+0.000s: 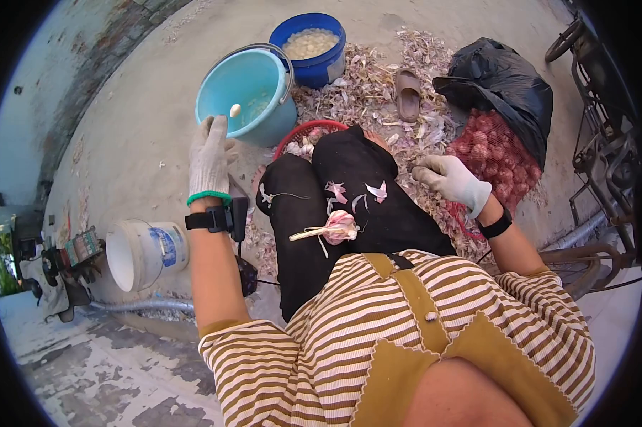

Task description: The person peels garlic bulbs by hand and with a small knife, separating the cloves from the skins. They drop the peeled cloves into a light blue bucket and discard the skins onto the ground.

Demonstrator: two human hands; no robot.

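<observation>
My left hand, in a pale glove with a green cuff, is stretched out at the near edge of the turquoise bucket. Its fingers are extended, and a peeled garlic clove hangs in the air just beyond the fingertips, over the bucket. A few pale cloves show on the bucket's floor. Over my right thigh, my gloved right hand is curled closed; whatever its fingers hold is hidden. On my lap rests a partly opened garlic bulb with its stalk, among loose pieces of garlic skin.
Behind stands a blue bucket of peeled cloves. A red basket with garlic sits by my knees. Right are a red mesh sack, black plastic bag and bicycle. A slipper lies among skins; a white bucket lies left.
</observation>
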